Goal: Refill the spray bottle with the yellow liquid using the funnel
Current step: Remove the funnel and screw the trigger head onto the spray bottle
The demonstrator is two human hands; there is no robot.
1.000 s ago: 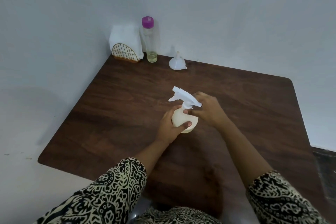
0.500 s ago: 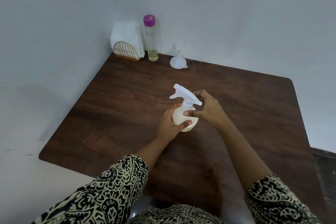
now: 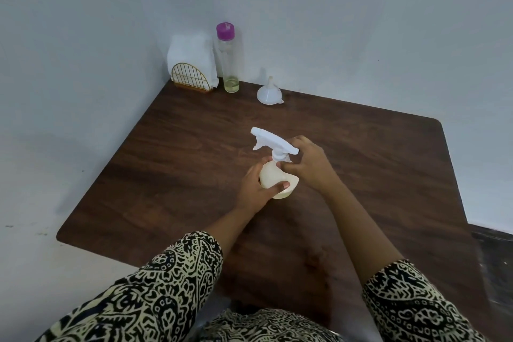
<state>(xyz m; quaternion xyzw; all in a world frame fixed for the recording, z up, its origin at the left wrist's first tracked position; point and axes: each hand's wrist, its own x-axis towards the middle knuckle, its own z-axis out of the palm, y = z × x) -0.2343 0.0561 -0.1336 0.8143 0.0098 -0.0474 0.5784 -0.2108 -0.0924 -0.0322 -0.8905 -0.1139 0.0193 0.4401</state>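
Your spray bottle stands upright near the middle of the desk, its cream body topped by the white trigger head, whose nozzle points toward the far left corner. Your left hand wraps the body from the left, thumb across the near side. Your right hand curls its fingers round the collar just under the trigger head. Well apart, near the far edge, the funnel sits mouth-down with its spout up. Left of it, in the far left corner, stands the tall clear bottle with a purple cap and a little yellow liquid at the bottom, just beside a gold wire napkin holder. Patterned sleeves cover both forearms.
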